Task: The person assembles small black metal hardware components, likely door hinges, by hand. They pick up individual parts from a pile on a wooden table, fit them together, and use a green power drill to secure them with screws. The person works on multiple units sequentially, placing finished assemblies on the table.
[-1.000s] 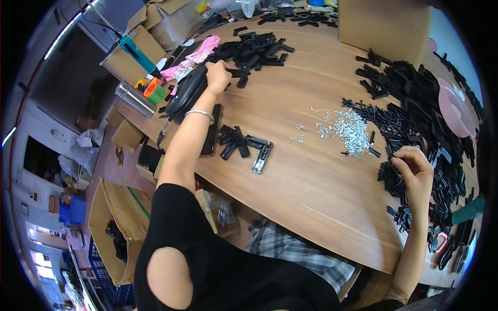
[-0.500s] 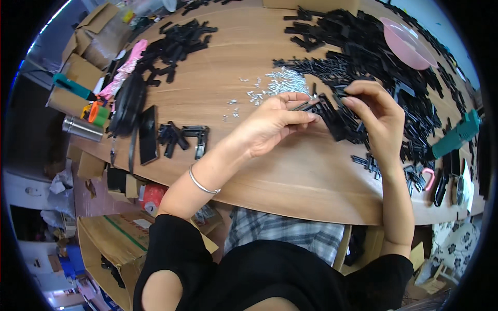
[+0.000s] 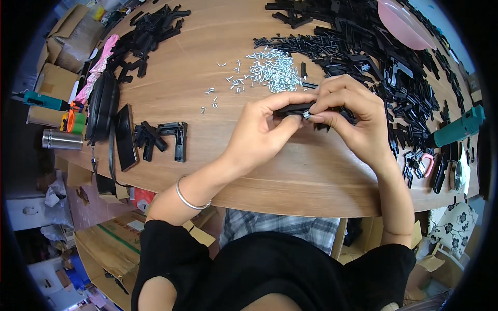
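Observation:
My left hand is closed round a long black plastic part, which lies level between the two hands. At its right end, my right hand pinches with thumb and fingertips around a small silvery piece. More black plastic shows under the right fingers, but its shape is mostly hidden. Just beyond the hands lies a heap of small silver screws, with some scattered to its left. Behind it is a pile of thin black parts.
Black gun-shaped parts are piled at the far left and right. Two assembled-looking toy pistols lie by a phone and black case. A teal electric screwdriver stands right; a pink bowl sits far right.
My right hand has moved left and closed in on my left hand. The black part is turned more level, and the silvery piece now shows at its end. The whole view has shifted.

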`<state>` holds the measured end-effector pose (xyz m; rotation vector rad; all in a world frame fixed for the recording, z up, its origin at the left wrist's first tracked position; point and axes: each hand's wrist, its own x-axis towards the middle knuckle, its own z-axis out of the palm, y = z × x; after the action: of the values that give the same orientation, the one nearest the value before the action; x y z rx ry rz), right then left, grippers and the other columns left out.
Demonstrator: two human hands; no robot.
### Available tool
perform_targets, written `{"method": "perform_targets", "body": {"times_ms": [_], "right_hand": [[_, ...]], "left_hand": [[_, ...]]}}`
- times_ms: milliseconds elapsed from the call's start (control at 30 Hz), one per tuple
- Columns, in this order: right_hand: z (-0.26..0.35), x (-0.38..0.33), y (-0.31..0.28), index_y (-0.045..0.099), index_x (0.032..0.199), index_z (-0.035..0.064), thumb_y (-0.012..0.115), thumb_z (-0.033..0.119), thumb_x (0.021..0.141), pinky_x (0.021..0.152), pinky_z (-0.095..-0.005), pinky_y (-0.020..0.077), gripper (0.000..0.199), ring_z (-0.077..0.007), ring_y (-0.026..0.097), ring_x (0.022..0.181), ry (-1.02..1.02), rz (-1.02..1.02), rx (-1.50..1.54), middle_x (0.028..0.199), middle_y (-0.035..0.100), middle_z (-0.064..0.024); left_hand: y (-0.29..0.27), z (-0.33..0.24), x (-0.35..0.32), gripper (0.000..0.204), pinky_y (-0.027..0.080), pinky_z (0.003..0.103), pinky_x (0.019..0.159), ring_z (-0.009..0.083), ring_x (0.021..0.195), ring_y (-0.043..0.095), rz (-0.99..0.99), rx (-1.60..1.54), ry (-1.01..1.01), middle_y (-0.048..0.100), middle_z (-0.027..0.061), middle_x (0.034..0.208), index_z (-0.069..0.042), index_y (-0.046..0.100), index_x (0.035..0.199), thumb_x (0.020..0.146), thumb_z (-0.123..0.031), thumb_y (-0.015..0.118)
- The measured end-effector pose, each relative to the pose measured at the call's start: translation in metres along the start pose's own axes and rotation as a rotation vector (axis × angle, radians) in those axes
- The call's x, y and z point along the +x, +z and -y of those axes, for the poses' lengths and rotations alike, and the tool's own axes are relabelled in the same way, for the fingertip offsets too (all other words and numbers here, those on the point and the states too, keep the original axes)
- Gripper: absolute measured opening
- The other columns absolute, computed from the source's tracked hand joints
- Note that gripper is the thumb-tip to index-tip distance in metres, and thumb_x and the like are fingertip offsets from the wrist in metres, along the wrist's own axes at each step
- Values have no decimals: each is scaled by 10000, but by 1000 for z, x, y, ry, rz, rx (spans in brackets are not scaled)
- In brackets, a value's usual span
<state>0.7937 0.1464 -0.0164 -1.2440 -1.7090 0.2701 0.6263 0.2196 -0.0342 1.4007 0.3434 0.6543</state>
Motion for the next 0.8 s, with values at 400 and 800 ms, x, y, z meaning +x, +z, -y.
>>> {"method": "perform_targets", "body": {"times_ms": [400,800], "right_hand": [[5,-9,33,595,704,24,658,-80,580,606,-307,453,174,-235,555,702,-94,-325,-70,744,548,-100],[-1,-8,24,669,846,66,679,41,626,648,-318,460,223,-231,544,756,-116,-280,-73,818,576,-69]], "left_hand": [[12,8,-8,271,478,241,789,131,906,580,-210,87,142,605,89,1027,16,605,1062,792,16,632],[22,-5,-6,494,420,292,913,176,1061,511,-125,-93,75,510,134,1175,30,363,1286,841,8,575]]}}
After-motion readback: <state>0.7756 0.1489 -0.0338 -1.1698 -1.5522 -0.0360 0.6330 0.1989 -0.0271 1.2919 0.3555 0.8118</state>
